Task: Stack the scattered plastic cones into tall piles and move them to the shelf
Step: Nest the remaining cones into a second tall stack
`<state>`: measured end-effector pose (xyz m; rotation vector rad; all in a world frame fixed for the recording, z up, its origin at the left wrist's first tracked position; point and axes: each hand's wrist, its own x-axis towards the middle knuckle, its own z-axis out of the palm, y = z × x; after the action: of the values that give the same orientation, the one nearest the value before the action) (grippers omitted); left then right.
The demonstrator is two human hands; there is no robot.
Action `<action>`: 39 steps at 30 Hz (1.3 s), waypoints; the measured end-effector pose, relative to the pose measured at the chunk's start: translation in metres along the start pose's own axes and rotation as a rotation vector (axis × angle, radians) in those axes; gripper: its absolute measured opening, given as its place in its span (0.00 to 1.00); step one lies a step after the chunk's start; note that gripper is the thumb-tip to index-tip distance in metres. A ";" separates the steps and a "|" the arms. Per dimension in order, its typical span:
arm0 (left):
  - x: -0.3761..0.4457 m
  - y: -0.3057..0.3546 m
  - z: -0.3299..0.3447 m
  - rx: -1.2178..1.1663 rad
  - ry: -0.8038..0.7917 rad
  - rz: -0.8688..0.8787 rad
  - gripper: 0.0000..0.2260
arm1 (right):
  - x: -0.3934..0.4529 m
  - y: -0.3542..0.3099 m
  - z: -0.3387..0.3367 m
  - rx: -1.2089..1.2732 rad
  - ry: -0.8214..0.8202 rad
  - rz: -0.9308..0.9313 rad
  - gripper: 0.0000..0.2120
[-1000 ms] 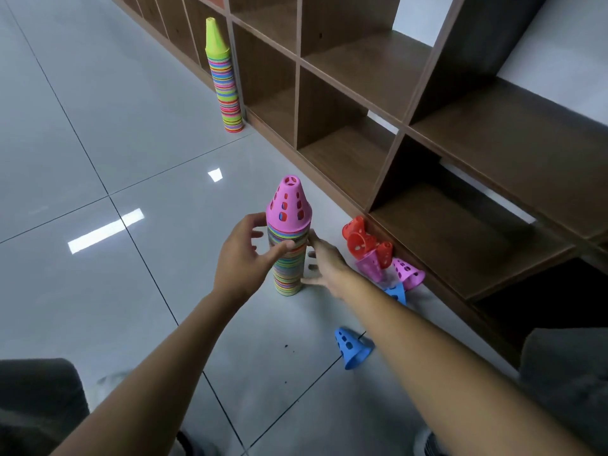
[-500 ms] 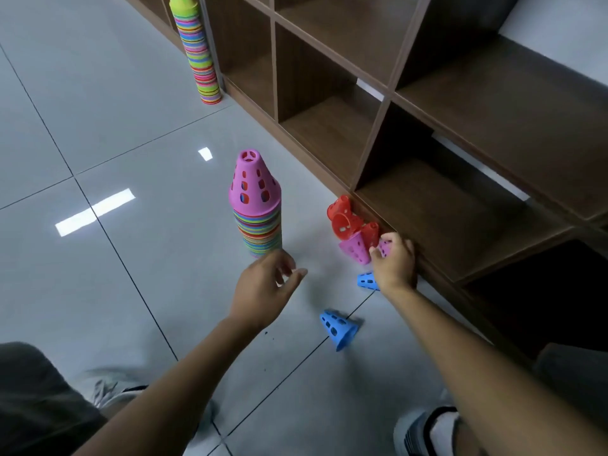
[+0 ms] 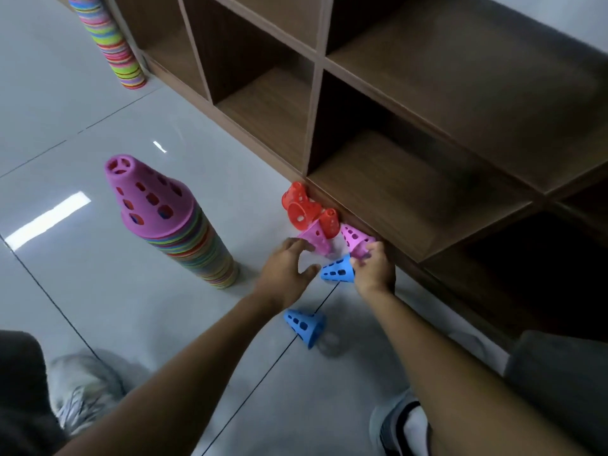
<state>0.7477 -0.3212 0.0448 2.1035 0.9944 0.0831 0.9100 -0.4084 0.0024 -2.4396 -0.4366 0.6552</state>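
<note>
Both hands work low at the foot of the brown wooden cubby shelf (image 3: 388, 205), where the loose cones lie huddled on the glossy grey tiled floor (image 3: 98, 120). The right hand (image 3: 375, 271) curls its fingers round the rim of a pink perforated plastic cone (image 3: 355, 238) that lies against the shelf's base, likely to lift it for stacking. The left hand (image 3: 286, 271) hovers with fingers spread and released, holding nothing, reaching toward a second pink cone (image 3: 317, 238) and a blue perforated cone (image 3: 339, 269) between the hands. Red perforated cones (image 3: 304, 209) lie tangled just behind. Another blue cone (image 3: 304, 325) lies on its side nearer the person. The tall striped pile topped by a pink cone (image 3: 148, 195) stands upright to the left, kept within reach to receive more. A second multicoloured pile (image 3: 112, 44) stands beside the shelf's far end.
</note>
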 end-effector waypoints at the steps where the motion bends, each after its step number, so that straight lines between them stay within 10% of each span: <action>1: 0.005 -0.001 0.003 0.022 -0.026 0.000 0.19 | 0.002 0.003 0.000 -0.001 0.002 -0.002 0.17; 19: 0.059 -0.030 0.027 0.043 -0.127 -0.075 0.21 | 0.020 -0.004 0.018 0.002 -0.027 -0.033 0.13; 39: -0.009 0.018 -0.051 -0.383 0.378 -0.074 0.06 | 0.059 -0.004 0.006 0.099 0.017 0.238 0.14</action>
<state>0.7343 -0.3020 0.0942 1.7283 1.1684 0.6044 0.9553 -0.3772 -0.0204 -2.4212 -0.1039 0.7353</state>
